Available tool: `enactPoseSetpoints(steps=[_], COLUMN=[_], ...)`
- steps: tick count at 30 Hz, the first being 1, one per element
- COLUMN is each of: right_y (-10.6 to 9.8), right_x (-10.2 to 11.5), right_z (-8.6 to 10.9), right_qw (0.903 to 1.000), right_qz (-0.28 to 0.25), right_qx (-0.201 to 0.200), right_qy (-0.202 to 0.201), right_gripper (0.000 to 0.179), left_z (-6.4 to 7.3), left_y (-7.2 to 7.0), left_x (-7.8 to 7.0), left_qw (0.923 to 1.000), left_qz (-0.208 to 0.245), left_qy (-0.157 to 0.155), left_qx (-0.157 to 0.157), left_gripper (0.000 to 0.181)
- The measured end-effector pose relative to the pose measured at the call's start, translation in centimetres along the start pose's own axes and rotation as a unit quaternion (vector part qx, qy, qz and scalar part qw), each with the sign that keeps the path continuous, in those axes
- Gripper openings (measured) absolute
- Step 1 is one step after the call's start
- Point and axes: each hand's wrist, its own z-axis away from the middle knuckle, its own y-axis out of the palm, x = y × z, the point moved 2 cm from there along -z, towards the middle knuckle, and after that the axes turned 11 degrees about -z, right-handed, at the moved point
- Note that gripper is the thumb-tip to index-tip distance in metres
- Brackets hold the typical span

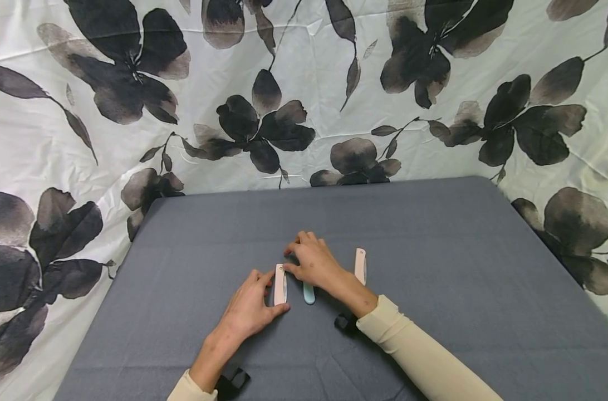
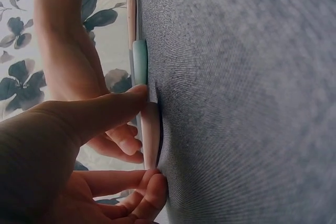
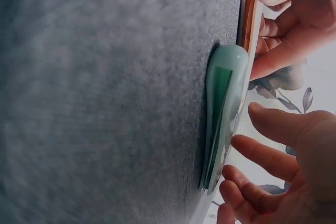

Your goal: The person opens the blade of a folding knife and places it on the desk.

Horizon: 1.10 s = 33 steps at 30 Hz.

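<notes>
Grey cloth (image 1: 434, 278): leftmost pink tool (image 1: 280, 286) points straight ahead.

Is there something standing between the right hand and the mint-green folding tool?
Nothing visible. In the right wrist view, the fingers of the right hand are close beside the mint-green folding tool, no object between. The left hand holds a pink tool to one side.
</notes>
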Motion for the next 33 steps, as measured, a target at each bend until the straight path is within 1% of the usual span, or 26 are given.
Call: enactPoseSetpoints(steps=[7,12,18,23,27,30,33], right_y=[0.2,0.3,0.3,0.1,-0.1,-0.3,-0.4], right_x=[0.3,0.5,0.7,0.7,0.7,0.8,0.9], right_z=[-0.1,-0.2,-0.3,-0.4,-0.4,-0.4,-0.5], right_qw=[0.9999,0.9998,0.9997,0.9994,0.9989,0.998,0.9954], right_qz=[0.007,0.003,-0.001,-0.016,-0.035,-0.059,-0.094], right_qx=[0.014,0.018,0.024,0.031,0.026,0.014,-0.002], right_qy=[0.003,0.004,0.002,0.01,0.014,0.017,0.016], right_gripper=[0.033,0.028,0.021,0.021,0.02,0.02,0.02], left_z=[0.0,-0.1,-0.4,-0.5,-0.5,-0.6,-0.8], left_y=[-0.1,-0.3,-0.5,-0.5,-0.7,-0.8,-1.0], left_x=[0.1,0.3,0.4,0.5,0.5,0.5,0.6], left_qw=[1.0,0.9999,0.9999,0.9996,0.9988,0.9973,0.9951], left_qz=[-0.006,-0.005,0.005,0.021,0.037,0.05,0.061], left_qy=[0.007,0.011,0.016,0.017,0.026,0.035,0.047], left_qx=[0.001,0.0,0.001,0.0,-0.017,-0.04,-0.062], left_gripper=[0.082,0.078,0.076,0.073,0.072,0.073,0.075])
